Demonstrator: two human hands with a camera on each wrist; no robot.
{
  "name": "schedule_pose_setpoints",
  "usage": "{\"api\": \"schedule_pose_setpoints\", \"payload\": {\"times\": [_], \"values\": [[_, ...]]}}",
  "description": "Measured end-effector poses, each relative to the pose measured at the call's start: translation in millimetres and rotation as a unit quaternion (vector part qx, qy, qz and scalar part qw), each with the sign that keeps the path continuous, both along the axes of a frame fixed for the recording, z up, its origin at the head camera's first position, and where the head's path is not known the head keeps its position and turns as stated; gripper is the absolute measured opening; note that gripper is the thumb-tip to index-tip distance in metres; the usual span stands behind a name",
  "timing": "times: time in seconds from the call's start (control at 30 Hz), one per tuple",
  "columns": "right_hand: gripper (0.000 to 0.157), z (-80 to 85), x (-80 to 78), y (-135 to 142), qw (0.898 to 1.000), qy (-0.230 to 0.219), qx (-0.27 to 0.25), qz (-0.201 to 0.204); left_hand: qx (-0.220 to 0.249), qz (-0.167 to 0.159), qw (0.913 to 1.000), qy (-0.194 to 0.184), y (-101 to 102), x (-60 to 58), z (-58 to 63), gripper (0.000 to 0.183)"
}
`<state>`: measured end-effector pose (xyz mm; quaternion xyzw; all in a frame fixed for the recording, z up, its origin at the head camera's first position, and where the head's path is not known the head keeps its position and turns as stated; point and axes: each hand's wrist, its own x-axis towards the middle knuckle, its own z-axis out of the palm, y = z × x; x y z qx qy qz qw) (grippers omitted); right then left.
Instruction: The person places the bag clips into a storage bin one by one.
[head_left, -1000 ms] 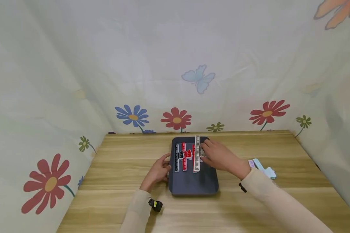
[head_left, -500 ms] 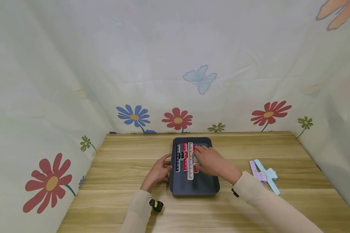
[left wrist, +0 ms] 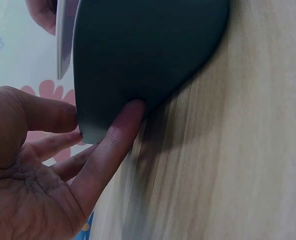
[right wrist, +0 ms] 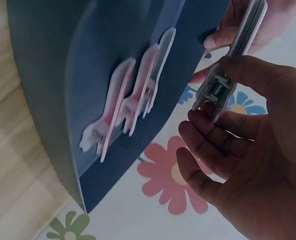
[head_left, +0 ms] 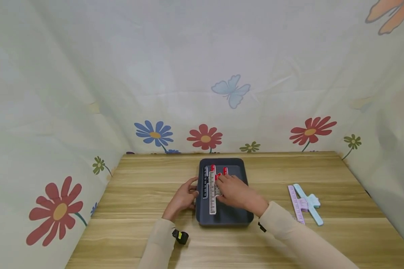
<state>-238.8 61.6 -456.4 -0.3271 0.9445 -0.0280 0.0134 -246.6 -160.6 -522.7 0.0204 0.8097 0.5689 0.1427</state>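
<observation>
My right hand point(head_left: 237, 192) pinches a silver-white music clip point(head_left: 213, 198) with a piano-key pattern over the dark grey tray point(head_left: 230, 218). The right wrist view shows this clip's spring side point(right wrist: 218, 90) between thumb and fingertips, raised above the rim. In the tray lie a black clip point(head_left: 205, 186) at the left, a red clip point(head_left: 213, 167) partly hidden behind the held one, and another red clip point(head_left: 225, 170) partly under my hand. My left hand point(head_left: 183, 198) holds the tray's left wall; in the left wrist view one fingertip point(left wrist: 133, 112) presses its outside.
Right of the tray, a lilac clip point(head_left: 297, 205) and a light blue clip point(head_left: 311, 207) lie crossed on the wooden table point(head_left: 138, 175). A flower-printed curtain point(head_left: 175, 74) stands behind the table and along both sides.
My right hand has carried the silver-white clip leftward and toward me across the tray, uncovering part of the right red clip. My left hand stays on the tray's side.
</observation>
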Motion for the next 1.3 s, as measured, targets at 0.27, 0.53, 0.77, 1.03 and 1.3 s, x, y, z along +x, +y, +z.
{"api": "schedule_pose_setpoints", "payload": {"times": [0.27, 0.53, 0.77, 1.03, 1.3], "values": [[0.052, -11.8, 0.6, -11, 1.000, 0.011, 0.000, 0.015, 0.004, -0.001, 1.0000, -0.001, 0, -1.0, -0.9, 0.062], [0.054, -21.9, 0.3, -20, 1.000, -0.006, 0.002, 0.019, 0.001, -0.001, 1.0000, -0.002, 0, -1.2, 0.1, 0.062], [0.056, -34.8, -3.2, -27, 0.999, -0.024, 0.023, 0.004, 0.005, 0.001, 1.0000, -0.007, 1, -1.8, -0.7, 0.062], [0.057, -37.2, -0.8, -31, 0.999, -0.019, 0.031, 0.005, 0.001, 0.003, 0.9999, -0.010, 1, -0.6, 1.1, 0.062], [0.060, -35.5, 3.4, -30, 1.000, -0.019, 0.023, 0.006, 0.001, 0.003, 0.9999, -0.013, 1, 0.5, 2.3, 0.061]]}}
